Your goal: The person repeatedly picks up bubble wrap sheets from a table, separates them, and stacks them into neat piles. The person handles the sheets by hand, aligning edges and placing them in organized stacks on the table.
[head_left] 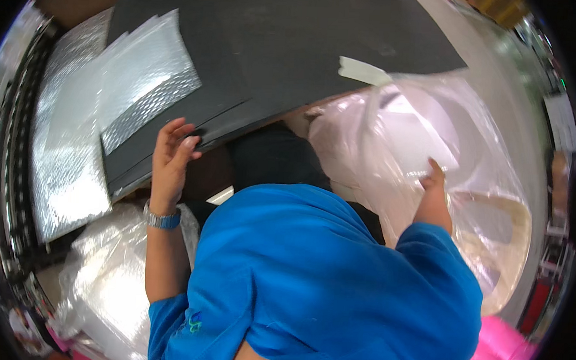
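My left hand, with a watch on its wrist, is raised by the near edge of the dark table. Its fingers are loosely bent and apart, with nothing between them. On the table's left side, nearest this hand, lie silver bubble-wrap sheets, partly overlapping. At the right, my right hand reaches over a large clear plastic bag. One finger stretches out at the edge of a white sheet in the bag's opening; the other fingers are mostly hidden. I cannot tell whether it touches the sheet.
Another clear plastic bag with pale contents sits at the lower left. A whitish strip lies at the table's right edge. Something bright pink is at the lower right. A black roller rack runs along the far left.
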Motion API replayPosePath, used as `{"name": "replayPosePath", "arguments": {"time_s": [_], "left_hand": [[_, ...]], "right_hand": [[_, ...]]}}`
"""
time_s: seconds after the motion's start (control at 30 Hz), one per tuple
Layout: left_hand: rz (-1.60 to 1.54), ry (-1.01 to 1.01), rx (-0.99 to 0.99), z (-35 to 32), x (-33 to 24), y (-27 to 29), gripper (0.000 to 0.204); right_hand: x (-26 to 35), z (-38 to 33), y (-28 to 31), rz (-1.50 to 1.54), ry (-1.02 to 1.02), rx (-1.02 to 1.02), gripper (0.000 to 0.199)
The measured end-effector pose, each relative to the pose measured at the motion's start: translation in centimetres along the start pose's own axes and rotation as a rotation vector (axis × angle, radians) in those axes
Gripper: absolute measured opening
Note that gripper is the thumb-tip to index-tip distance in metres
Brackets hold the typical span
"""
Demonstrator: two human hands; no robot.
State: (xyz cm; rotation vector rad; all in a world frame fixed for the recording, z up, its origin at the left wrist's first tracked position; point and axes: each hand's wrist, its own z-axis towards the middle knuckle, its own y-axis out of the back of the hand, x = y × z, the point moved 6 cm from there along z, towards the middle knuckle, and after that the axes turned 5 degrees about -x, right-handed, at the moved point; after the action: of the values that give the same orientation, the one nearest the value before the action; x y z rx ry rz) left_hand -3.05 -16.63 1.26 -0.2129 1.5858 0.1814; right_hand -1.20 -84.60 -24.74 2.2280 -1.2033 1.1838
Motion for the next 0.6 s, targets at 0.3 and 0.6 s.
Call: {"name": "replayPosePath", "arguments": {"time_s": [0.3, 0.6], "left_hand": [[0.048, -0.101, -0.136, 0.4, -1.6, 3.6, 0.036], [0.166, -0.414, -0.568, 0.0, -6.5, 10.6, 0.021]], "right_hand": [[13.6, -7.1, -7.1, -0.611, 1.288, -0.619, 0.056], [5.6, -39.2, -43.8, -0.403, 0.385, 1.297, 0.057]]}}
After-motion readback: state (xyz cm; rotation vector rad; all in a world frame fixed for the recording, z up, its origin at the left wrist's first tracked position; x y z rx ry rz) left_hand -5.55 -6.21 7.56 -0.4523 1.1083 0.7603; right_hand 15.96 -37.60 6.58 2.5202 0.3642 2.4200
